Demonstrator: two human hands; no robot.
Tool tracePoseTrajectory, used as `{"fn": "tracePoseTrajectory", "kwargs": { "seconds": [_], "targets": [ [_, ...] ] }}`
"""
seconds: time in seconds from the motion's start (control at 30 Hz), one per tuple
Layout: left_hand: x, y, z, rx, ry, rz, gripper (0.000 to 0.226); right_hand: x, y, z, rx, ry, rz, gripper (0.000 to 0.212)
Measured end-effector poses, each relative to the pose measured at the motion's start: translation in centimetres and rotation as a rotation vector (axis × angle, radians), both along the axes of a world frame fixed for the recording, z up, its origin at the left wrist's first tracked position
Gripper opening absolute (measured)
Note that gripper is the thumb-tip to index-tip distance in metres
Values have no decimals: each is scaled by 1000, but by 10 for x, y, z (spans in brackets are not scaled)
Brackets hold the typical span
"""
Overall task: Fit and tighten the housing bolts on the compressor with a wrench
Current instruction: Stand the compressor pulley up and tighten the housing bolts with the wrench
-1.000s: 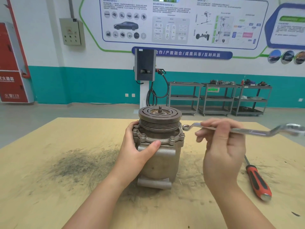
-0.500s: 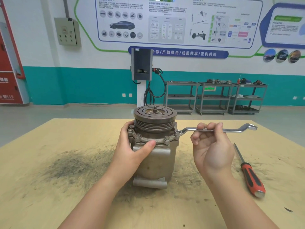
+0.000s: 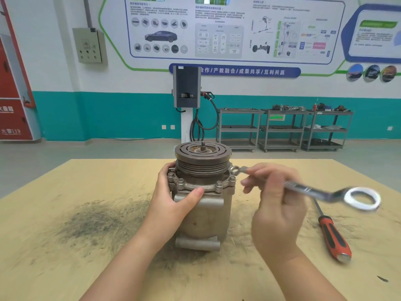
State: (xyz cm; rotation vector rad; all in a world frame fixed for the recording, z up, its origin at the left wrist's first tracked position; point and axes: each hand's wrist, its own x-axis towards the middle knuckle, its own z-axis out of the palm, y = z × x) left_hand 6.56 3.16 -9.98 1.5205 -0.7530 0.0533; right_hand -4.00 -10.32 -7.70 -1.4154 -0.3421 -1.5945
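Scuffed and dusted with dark filings, the yellow table (image 3: 65,268) carries the work, where the right hand (image 3: 275,211) curls its fingers round the shank of the wrench (image 3: 303,189), whose small ring sits at the bolt (image 3: 232,178) on the flange's right edge, though seated or just above I cannot tell. Beyond it the left hand (image 3: 173,203) grips the upright compressor (image 3: 202,205), thumb across the front; several bolt heads already stand in the flange, so fitting looks largely done and tightening appears under way, with a red-handled screwdriver (image 3: 333,237) lying apart to the right
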Motion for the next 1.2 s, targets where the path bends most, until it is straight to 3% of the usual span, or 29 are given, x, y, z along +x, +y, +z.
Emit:
{"fn": "tracePoseTrajectory", "kwargs": {
  "seconds": [0.1, 0.23, 0.43, 0.6, 0.73, 0.87, 0.97, 1.03, 1.07, 1.1, 1.2],
  "targets": [
    [0, 0, 1, -4, 1, 4, 59, -5, -9, 12, 410, 65, 202, 32],
    [0, 0, 1, -6, -2, 8, 60, 0, -22, 16, 750, 179, 450, 23],
    [-1, 1, 1, 10, 5, 12, 63, 2, -35, 18, 853, 230, 526, 30],
    [0, 0, 0, 5, 4, 11, 62, 2, -25, 14, 862, 124, 553, 16],
    [0, 0, 0, 11, -9, 2, 61, -2, -9, 4, 680, 50, 442, 30],
    [3, -1, -3, -16, -13, 2, 61, 2, 18, -14, -9, 65, -67, 16],
    [5, -3, -6, -43, -8, -30, 68, 8, 23, -21, -410, 144, -202, 6],
    [5, -2, -6, -41, -10, -21, 69, 5, 19, -17, -465, 151, -184, 6],
    [4, -2, -5, -35, -10, -9, 69, 3, 18, -14, -435, 131, -182, 16],
    [3, -2, -4, -27, -9, 1, 68, 0, 17, -11, -374, 106, -151, 26],
    [1, 0, -1, -5, 7, 2, 64, -8, 14, 5, 2, 18, 45, 13]
  ]
}}
